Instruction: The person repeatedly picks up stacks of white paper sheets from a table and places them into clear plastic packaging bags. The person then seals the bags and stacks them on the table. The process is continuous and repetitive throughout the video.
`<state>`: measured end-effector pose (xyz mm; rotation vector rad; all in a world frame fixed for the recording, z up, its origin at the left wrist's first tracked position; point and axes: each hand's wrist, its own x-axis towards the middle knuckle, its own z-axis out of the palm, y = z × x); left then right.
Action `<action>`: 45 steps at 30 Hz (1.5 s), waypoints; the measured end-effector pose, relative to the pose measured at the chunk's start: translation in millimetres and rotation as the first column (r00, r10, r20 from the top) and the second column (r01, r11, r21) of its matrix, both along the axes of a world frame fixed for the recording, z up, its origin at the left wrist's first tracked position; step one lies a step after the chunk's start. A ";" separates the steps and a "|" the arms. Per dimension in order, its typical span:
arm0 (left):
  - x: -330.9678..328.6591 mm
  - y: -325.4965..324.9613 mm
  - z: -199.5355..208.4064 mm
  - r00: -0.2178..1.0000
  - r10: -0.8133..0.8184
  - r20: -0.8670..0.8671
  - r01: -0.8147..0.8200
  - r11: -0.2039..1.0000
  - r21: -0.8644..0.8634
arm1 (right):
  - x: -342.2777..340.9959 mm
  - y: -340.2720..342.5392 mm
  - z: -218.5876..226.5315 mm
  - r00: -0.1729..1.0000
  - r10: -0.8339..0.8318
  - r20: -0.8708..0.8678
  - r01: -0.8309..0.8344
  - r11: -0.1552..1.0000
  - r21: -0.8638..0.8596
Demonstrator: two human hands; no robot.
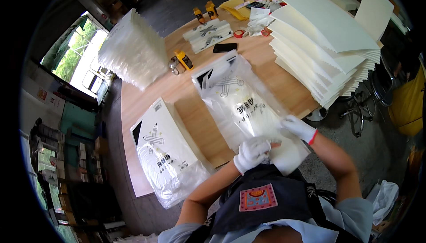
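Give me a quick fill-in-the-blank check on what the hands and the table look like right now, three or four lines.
1. Both hands wear ____ gloves; the left hand and right hand grip the near end of the clear plastic bag.
2. The fanned stack of cream sheets lies to the person's ____.
3. The black phone lies flat on the ____ table.
4. The filled packet pile lies to the ____ of the held bag.

Missing words: white; right; wooden; left
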<state>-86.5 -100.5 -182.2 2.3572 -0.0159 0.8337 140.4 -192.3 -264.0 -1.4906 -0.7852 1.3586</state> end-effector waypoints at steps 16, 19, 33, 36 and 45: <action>-0.9 25.1 -41.2 0.885 0.451 -0.118 -0.455 0.891 -0.007 | -75.1 24.9 63.7 0.126 -0.264 0.956 -0.171 0.944 0.283; -11.8 16.2 -59.7 0.798 0.603 -0.016 -0.584 0.780 0.225 | -28.7 51.9 -0.6 0.014 -0.039 0.999 0.020 0.999 0.039; -151.5 -73.9 -76.2 0.618 0.581 -0.530 -0.776 0.346 -0.527 | -57.0 -79.6 70.3 0.025 0.492 0.870 -0.276 0.840 -0.467; -168.0 -82.2 -41.8 0.774 0.200 -0.600 -0.585 0.587 -0.560 | -65.2 -102.9 92.4 0.008 0.883 0.469 -0.431 0.426 -0.795; -130.1 -45.5 -73.9 0.551 0.545 -0.632 -0.804 0.550 -0.226 | -38.0 -69.9 71.6 0.175 0.218 0.960 -0.487 0.867 -0.108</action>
